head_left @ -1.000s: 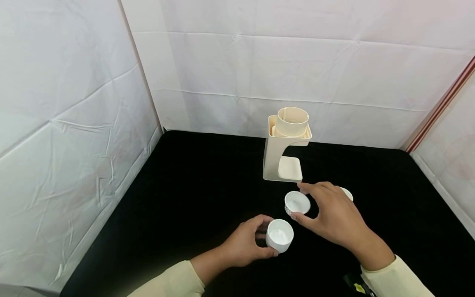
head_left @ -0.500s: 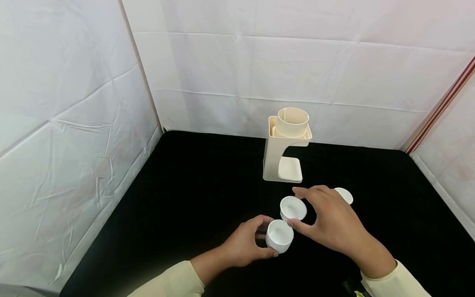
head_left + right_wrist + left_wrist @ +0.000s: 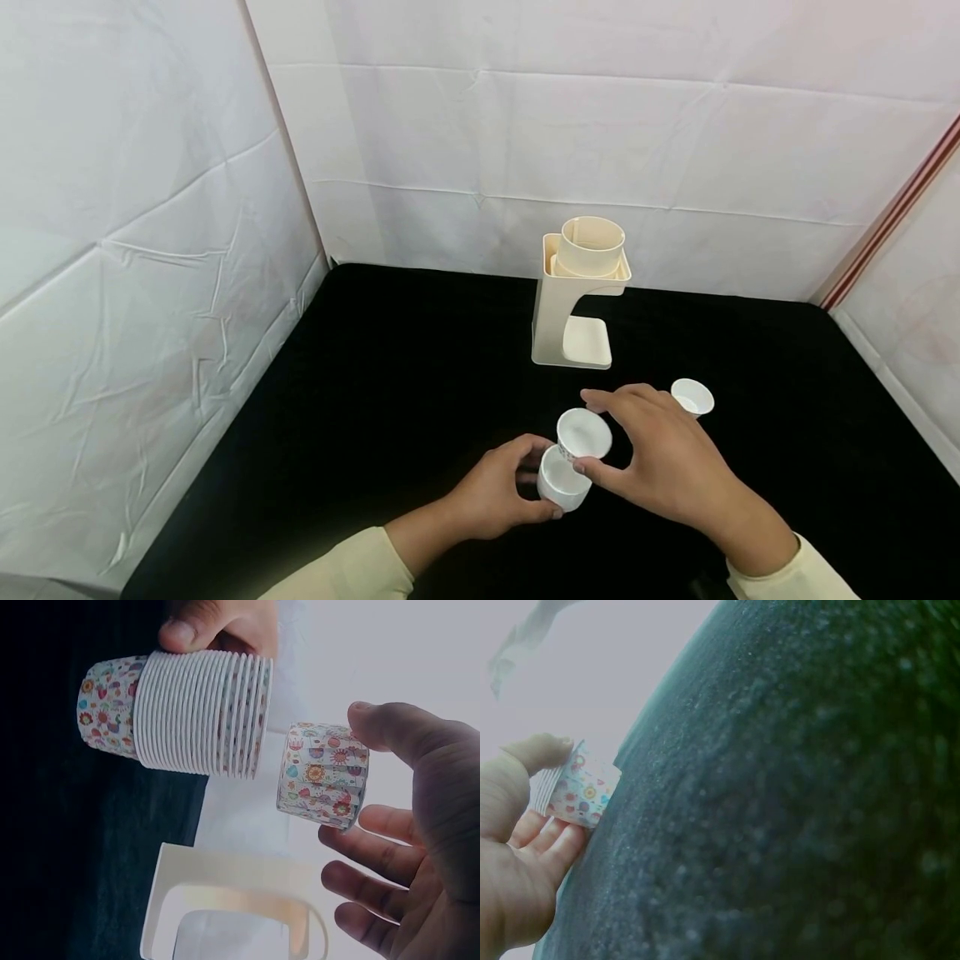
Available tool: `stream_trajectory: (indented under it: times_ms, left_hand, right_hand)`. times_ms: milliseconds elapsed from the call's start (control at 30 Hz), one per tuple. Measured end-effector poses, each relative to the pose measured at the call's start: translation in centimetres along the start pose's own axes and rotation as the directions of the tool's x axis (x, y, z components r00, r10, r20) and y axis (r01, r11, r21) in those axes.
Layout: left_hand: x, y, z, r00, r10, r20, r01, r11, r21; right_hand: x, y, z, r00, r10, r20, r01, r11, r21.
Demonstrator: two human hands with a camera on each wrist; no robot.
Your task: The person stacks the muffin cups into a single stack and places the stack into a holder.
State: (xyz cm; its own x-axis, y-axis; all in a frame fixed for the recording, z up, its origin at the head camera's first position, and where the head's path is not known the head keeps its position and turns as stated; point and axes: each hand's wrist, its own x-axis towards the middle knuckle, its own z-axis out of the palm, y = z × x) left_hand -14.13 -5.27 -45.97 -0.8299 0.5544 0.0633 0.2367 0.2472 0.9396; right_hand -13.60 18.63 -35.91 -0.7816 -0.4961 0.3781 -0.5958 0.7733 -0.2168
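Observation:
My left hand (image 3: 501, 490) grips a tall stack of nested white paper baking cups (image 3: 199, 712), patterned with small colourful flowers, standing on the black table. From above, only the top of the stack (image 3: 564, 493) shows in the head view. My right hand (image 3: 667, 462) pinches a single matching paper baking cup (image 3: 322, 776) between thumb and fingers. In the right wrist view a small gap separates that cup from the stack's open end. The head view has the single cup (image 3: 583, 433) overlapping the stack's far rim. The stack's lower end (image 3: 585, 791) appears in the left wrist view.
A cream cup dispenser (image 3: 551, 325) with a round tube on top stands behind my hands. Another white paper cup (image 3: 693, 397) sits beyond my right hand, partly hidden by it. White cloth walls (image 3: 480, 142) enclose the black-covered table (image 3: 405, 358).
My right hand has moved left and toward me, carrying the single cup from beside the stack to over its far rim. The left hand and stack have stayed still.

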Motion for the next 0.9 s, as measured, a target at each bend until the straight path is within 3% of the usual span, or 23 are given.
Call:
stream_trajectory:
  times_ms: [467, 900]
  left_hand:
    - [-0.1, -0.2, 0.0, 1.0, 0.015, -0.005, -0.015, 1.0, 0.023]
    - [-0.2, 0.0, 0.0, 0.999, 0.045, -0.004, -0.045, 0.999, 0.028]
  right_hand:
    - [-0.5, -0.5, 1.0, 0.998, -0.055, -0.006, 0.055, 0.998, 0.024]
    - [-1.0, -0.9, 1.5, 0.998, -0.057, 0.027, 0.056, 0.998, 0.035]
